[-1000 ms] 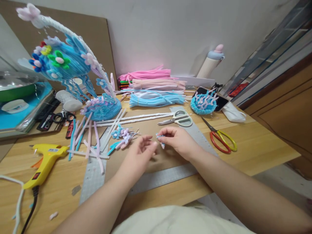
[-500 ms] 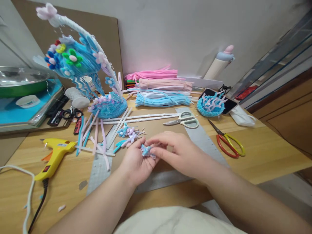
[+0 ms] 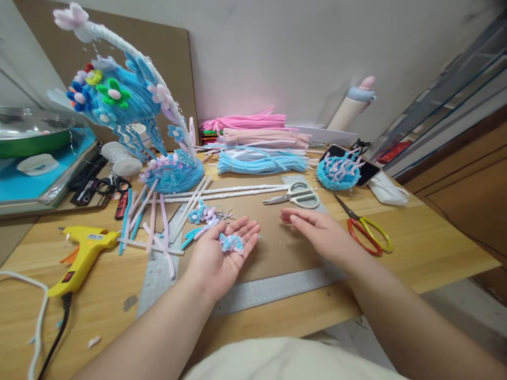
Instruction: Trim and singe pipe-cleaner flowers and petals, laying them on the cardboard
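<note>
Seemingly gathering, the open left hand [image 3: 218, 265] cradles fluffy scraps [image 3: 231, 243], which calls for a level hold; the half-curled right hand's [image 3: 319, 230] grip is unclear.

"What do you face?"
"A pale wall [image 3: 253, 58], faintly pink low down. On my left a brown board [image 3: 168, 68] stands against it."
"And to your right?"
"A brown wooden panel [image 3: 471, 184], with what look like glass panes [image 3: 439, 95] above it."
"Below?"
"I'm at a light wooden table [image 3: 431, 253]; past its edge, pale floor [image 3: 459, 314]."
"The light?"
"Soft."
</note>
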A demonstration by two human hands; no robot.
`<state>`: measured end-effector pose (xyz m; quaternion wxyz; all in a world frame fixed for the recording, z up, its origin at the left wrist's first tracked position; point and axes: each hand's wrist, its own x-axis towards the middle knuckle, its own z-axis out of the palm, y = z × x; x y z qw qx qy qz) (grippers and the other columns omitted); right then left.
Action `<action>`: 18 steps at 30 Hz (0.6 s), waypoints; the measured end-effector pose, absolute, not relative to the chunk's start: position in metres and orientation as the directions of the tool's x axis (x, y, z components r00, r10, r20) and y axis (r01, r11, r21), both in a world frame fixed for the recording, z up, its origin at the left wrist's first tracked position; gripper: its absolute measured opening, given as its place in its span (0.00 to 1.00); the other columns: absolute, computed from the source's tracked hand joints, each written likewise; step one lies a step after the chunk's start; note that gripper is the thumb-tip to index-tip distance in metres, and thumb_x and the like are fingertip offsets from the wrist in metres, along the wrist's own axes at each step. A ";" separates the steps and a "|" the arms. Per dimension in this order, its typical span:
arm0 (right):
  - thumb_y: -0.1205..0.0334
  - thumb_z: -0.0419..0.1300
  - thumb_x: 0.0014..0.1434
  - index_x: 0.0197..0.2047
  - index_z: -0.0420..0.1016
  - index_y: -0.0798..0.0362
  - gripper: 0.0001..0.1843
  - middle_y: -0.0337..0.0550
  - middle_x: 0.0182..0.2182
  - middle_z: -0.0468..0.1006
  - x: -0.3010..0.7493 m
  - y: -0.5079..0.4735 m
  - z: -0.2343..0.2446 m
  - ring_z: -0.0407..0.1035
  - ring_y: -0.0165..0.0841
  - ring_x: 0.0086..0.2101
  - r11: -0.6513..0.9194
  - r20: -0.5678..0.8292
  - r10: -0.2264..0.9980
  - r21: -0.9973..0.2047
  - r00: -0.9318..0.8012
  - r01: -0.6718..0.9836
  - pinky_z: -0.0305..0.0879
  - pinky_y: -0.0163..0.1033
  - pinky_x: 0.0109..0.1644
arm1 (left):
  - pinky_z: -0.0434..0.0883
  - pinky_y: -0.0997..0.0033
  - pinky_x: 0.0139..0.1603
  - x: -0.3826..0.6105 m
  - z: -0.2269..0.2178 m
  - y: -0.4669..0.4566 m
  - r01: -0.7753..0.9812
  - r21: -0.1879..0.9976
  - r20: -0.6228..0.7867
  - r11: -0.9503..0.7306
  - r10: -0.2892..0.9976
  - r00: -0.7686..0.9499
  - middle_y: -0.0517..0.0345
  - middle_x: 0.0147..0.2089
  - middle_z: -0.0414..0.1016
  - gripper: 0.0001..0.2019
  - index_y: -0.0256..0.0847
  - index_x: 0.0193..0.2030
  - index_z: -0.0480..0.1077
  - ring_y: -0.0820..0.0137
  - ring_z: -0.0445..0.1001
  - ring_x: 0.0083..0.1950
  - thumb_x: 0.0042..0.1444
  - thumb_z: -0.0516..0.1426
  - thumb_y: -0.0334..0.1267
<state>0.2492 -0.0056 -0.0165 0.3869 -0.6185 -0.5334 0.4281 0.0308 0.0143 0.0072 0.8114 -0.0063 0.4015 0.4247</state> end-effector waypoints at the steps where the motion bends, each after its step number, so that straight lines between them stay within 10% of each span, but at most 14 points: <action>1: 0.35 0.64 0.53 0.56 0.77 0.50 0.35 0.57 0.60 0.73 0.249 -0.014 -0.021 0.62 0.52 0.63 -0.145 -0.121 0.989 -0.926 0.091 0.348 0.46 0.64 0.70 | 0.82 0.67 0.37 0.030 0.009 0.014 -0.703 0.337 -0.652 0.626 0.694 0.305 0.35 0.41 0.81 0.17 0.25 0.49 0.71 0.59 0.85 0.39 0.68 0.46 0.34; 4: 0.31 0.57 0.56 0.69 0.62 0.50 0.46 0.52 0.73 0.50 0.234 -0.041 -0.034 0.40 0.48 0.71 -0.175 -0.144 0.983 -0.918 0.113 0.355 0.30 0.60 0.74 | 0.82 0.68 0.38 0.030 0.014 0.014 -0.729 0.357 -0.637 0.584 0.723 0.267 0.35 0.41 0.81 0.16 0.25 0.48 0.72 0.59 0.84 0.39 0.68 0.46 0.34; 8: 0.27 0.54 0.56 0.73 0.52 0.51 0.53 0.49 0.74 0.44 0.197 -0.048 -0.045 0.36 0.44 0.72 -0.173 -0.165 0.985 -0.937 0.052 0.303 0.29 0.57 0.75 | 0.82 0.69 0.39 0.027 0.017 0.017 -0.753 0.378 -0.613 0.539 0.755 0.233 0.38 0.40 0.81 0.17 0.26 0.47 0.72 0.60 0.84 0.40 0.68 0.46 0.35; 18: 0.29 0.38 0.65 0.68 0.64 0.49 0.42 0.48 0.69 0.62 0.189 0.006 -0.041 0.57 0.38 0.67 -0.102 -0.101 0.994 -0.995 -0.037 -0.006 0.53 0.49 0.71 | 0.82 0.69 0.39 0.022 0.018 0.020 -0.779 0.394 -0.589 0.487 0.785 0.193 0.41 0.38 0.82 0.16 0.28 0.45 0.73 0.62 0.84 0.39 0.68 0.45 0.33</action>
